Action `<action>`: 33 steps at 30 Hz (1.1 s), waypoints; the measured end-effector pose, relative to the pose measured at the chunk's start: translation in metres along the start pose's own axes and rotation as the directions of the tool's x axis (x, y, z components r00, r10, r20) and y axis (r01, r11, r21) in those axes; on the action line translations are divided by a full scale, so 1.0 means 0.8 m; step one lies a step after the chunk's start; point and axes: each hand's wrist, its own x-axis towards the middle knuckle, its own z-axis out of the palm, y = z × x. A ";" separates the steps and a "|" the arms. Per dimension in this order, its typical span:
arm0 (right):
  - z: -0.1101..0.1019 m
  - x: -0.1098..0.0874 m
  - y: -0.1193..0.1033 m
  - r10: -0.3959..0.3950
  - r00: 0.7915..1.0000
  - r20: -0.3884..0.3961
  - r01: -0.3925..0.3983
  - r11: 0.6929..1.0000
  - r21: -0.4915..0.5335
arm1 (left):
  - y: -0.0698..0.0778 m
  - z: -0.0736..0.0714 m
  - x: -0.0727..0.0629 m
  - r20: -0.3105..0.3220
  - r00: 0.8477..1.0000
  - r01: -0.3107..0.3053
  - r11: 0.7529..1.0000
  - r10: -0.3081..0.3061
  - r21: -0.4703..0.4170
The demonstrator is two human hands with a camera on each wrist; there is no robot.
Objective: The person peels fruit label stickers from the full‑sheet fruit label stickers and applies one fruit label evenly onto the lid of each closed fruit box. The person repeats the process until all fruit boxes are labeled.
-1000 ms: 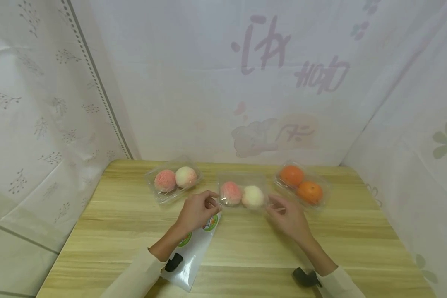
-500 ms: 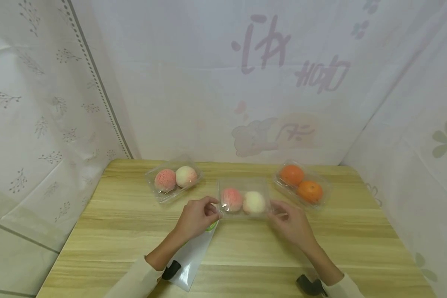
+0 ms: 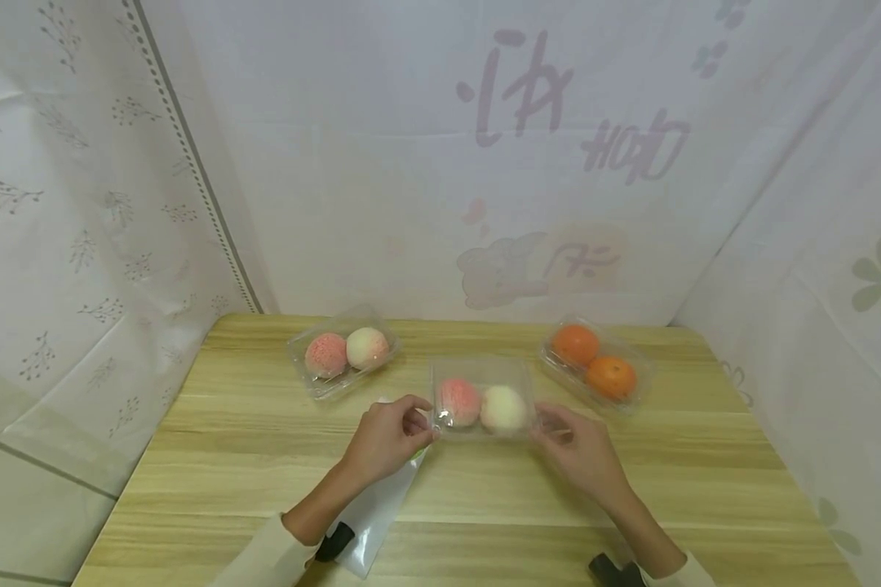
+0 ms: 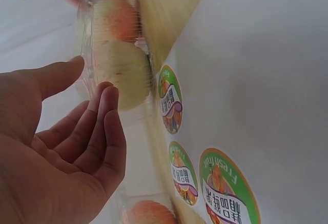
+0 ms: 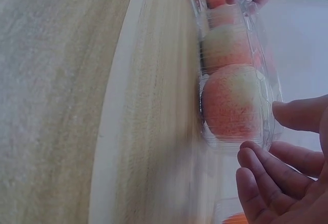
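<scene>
Both hands hold a clear plastic box (image 3: 480, 368) at the middle of the table, one at each short end. Inside it sit a pink peach (image 3: 460, 401) and a pale peach (image 3: 504, 409) side by side. My left hand (image 3: 389, 436) pinches the left end between thumb and fingertips; in the left wrist view its thumb (image 4: 64, 75) lies along the rim. At the other end my right hand (image 3: 583, 448) pinches the rim, thumb above and fingers below. Under the left forearm lies a glossy white sheet (image 3: 385, 505) bearing round fruit stickers (image 4: 170, 101).
At the back left stands a clear box (image 3: 316, 385) with two peaches. Another clear box (image 3: 642, 367) with two oranges (image 3: 611, 377) stands at the back right. Patterned cloth (image 3: 382, 163) hangs behind the wooden table (image 3: 668, 465) and along both sides.
Both hands have drawn the middle box of peaches a short way toward the person, over the upper end of the sticker sheet. The other two boxes have stayed in place.
</scene>
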 end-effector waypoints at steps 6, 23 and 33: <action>-0.001 -0.002 0.002 0.014 1.000 0.009 -0.014 1.000 0.019 | 0.000 0.001 -0.002 -0.007 1.000 -0.009 1.000 0.009 0.007; -0.002 -0.004 0.005 0.025 1.000 0.009 -0.025 0.999 0.033 | -0.012 -0.028 -0.017 -0.013 0.999 0.049 0.997 -0.049 -0.057; -0.004 -0.002 0.004 0.033 0.999 0.031 -0.034 0.999 0.033 | -0.054 -0.071 -0.042 0.028 0.994 0.108 0.994 -0.108 0.000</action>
